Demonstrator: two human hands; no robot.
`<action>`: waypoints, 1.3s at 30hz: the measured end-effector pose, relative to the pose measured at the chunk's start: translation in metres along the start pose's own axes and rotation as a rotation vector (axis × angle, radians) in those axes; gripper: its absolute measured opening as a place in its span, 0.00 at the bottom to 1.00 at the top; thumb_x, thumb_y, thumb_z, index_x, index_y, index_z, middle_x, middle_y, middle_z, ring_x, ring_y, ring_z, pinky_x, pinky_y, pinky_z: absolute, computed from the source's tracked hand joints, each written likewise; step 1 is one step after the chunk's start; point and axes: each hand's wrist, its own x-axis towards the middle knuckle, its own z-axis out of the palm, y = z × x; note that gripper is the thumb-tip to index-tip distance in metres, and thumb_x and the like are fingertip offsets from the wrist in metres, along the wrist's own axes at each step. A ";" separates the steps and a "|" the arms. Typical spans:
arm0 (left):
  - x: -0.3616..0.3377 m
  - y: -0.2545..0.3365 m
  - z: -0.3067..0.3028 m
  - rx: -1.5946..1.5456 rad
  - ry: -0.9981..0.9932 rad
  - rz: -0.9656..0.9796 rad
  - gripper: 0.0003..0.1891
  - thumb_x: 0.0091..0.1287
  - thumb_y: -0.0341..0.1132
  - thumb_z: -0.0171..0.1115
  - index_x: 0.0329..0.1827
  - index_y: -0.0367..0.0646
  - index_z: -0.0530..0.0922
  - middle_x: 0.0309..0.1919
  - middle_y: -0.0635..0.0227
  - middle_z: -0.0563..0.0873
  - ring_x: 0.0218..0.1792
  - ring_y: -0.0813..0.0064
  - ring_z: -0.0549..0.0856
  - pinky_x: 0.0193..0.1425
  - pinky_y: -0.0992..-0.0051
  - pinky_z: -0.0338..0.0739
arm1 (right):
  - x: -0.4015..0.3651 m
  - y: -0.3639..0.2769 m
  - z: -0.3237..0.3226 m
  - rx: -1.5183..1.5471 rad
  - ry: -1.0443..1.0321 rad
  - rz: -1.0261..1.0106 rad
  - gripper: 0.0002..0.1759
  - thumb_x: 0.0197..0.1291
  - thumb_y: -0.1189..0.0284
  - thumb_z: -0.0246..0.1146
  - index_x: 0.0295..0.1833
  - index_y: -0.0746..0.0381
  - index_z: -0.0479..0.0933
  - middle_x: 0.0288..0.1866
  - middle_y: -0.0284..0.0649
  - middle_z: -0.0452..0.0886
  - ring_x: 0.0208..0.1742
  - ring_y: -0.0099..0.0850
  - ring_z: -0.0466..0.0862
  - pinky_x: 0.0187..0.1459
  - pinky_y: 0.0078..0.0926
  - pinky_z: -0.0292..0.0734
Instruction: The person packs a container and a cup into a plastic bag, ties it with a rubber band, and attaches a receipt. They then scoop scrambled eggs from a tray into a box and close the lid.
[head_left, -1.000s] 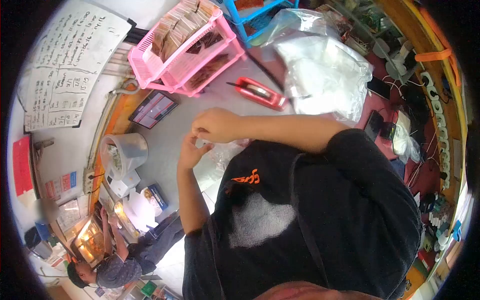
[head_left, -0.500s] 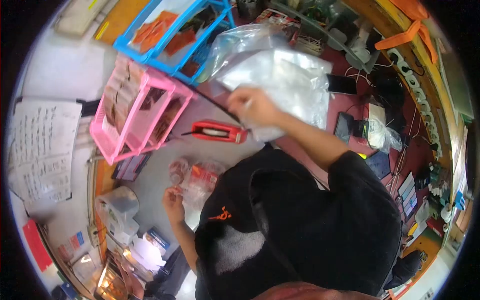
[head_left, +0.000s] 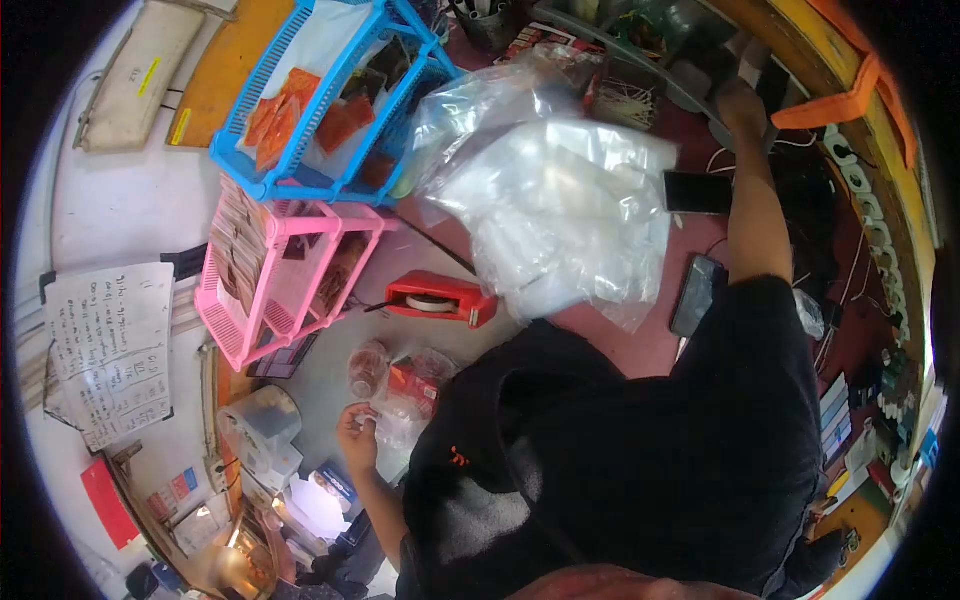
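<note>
Head view.
- Left hand (head_left: 357, 430): fingers curled, thumb close to the fingertips, at the edge of a clear bag (head_left: 402, 425); whether it pinches the plastic cannot be told.
- Clear bag: on the grey table beside the left hand, close to the person's dark shirt (head_left: 620, 460); red pack (head_left: 414, 385) in or under the plastic, cannot tell which.
- Clear cup (head_left: 368, 370): just beyond the left hand, next to the bag.
- Right hand (head_left: 742, 105): arm outstretched, at the grey tray (head_left: 680, 92); fingers in shadow, hold cannot be told.
- Phones, two: one (head_left: 697, 192) near the right forearm, one (head_left: 697, 295) near the sleeve.
- Plastic sheets (head_left: 570, 200): loose pile, table centre.
- Tape dispenser (head_left: 455, 298): red, between sheets and cup.
- Racks, two: blue (head_left: 270, 187), holding orange packs (head_left: 283, 118); pink (head_left: 222, 335), adjoining it, packets inside.
</note>
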 end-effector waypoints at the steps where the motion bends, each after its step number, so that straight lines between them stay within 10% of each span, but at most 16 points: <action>1: 0.002 -0.001 0.001 0.005 0.006 -0.001 0.15 0.52 0.17 0.53 0.43 0.35 0.78 0.35 0.66 0.82 0.39 0.76 0.80 0.49 0.78 0.72 | -0.008 -0.021 -0.023 0.181 0.085 -0.054 0.15 0.63 0.64 0.55 0.47 0.60 0.80 0.47 0.47 0.84 0.49 0.48 0.83 0.51 0.43 0.77; 5: 0.004 -0.014 -0.001 -0.057 0.016 0.009 0.14 0.51 0.17 0.54 0.42 0.35 0.77 0.34 0.65 0.82 0.38 0.75 0.81 0.49 0.77 0.73 | -0.012 -0.095 0.000 0.953 -0.128 -0.431 0.12 0.57 0.73 0.63 0.47 0.60 0.82 0.43 0.47 0.85 0.46 0.49 0.84 0.50 0.43 0.78; 9: 0.004 -0.004 0.001 -0.048 0.019 0.018 0.14 0.51 0.17 0.54 0.41 0.35 0.77 0.33 0.66 0.82 0.37 0.75 0.81 0.48 0.76 0.74 | -0.005 -0.150 0.049 0.547 -0.192 -0.672 0.14 0.55 0.76 0.61 0.48 0.61 0.82 0.45 0.51 0.84 0.47 0.48 0.84 0.50 0.44 0.78; 17: 0.004 -0.013 -0.006 -0.069 0.056 -0.062 0.15 0.49 0.15 0.54 0.40 0.37 0.76 0.33 0.69 0.81 0.38 0.77 0.80 0.47 0.78 0.72 | 0.005 -0.170 0.035 0.219 -0.430 -0.640 0.15 0.50 0.79 0.57 0.42 0.60 0.84 0.45 0.55 0.83 0.46 0.50 0.84 0.48 0.45 0.76; 25: 0.014 -0.005 -0.019 0.002 -0.057 -0.148 0.22 0.45 0.17 0.66 0.44 0.43 0.76 0.34 0.77 0.78 0.38 0.83 0.77 0.45 0.80 0.66 | 0.019 -0.129 0.039 0.925 -0.302 -0.510 0.08 0.59 0.65 0.68 0.40 0.57 0.83 0.36 0.36 0.84 0.41 0.26 0.82 0.45 0.28 0.76; 33: 0.030 0.017 -0.048 0.259 -0.386 -0.106 0.37 0.39 0.22 0.74 0.58 0.48 0.73 0.48 0.76 0.76 0.51 0.76 0.75 0.50 0.74 0.70 | 0.006 -0.102 0.001 1.720 -0.176 -0.012 0.17 0.63 0.70 0.64 0.55 0.66 0.75 0.46 0.41 0.84 0.47 0.30 0.82 0.50 0.26 0.76; 35: 0.035 0.026 -0.053 0.409 -0.400 -0.107 0.36 0.41 0.25 0.74 0.59 0.49 0.73 0.52 0.74 0.76 0.55 0.73 0.75 0.52 0.72 0.72 | -0.022 -0.111 -0.022 1.645 -0.004 -0.018 0.20 0.63 0.76 0.62 0.59 0.69 0.71 0.50 0.45 0.82 0.48 0.33 0.83 0.55 0.27 0.78; 36: 0.034 0.020 -0.057 0.328 -0.377 -0.036 0.34 0.44 0.25 0.70 0.59 0.47 0.73 0.50 0.72 0.76 0.52 0.74 0.75 0.51 0.71 0.74 | -0.024 -0.100 -0.024 0.864 0.208 -0.429 0.21 0.64 0.77 0.60 0.62 0.70 0.69 0.51 0.46 0.82 0.50 0.33 0.82 0.58 0.28 0.77; 37: 0.036 0.013 -0.059 0.114 -0.407 -0.068 0.30 0.47 0.25 0.66 0.58 0.46 0.73 0.47 0.73 0.76 0.48 0.79 0.74 0.47 0.77 0.71 | -0.042 -0.114 -0.039 1.724 0.039 -0.032 0.16 0.66 0.79 0.58 0.59 0.71 0.72 0.53 0.48 0.81 0.52 0.33 0.80 0.58 0.27 0.77; 39: 0.042 0.010 -0.061 -0.168 -0.425 -0.105 0.23 0.52 0.24 0.60 0.53 0.44 0.73 0.43 0.75 0.75 0.42 0.86 0.73 0.43 0.85 0.67 | -0.051 -0.097 -0.040 1.821 -0.063 -0.169 0.11 0.67 0.78 0.57 0.52 0.72 0.75 0.50 0.51 0.79 0.49 0.35 0.79 0.53 0.33 0.78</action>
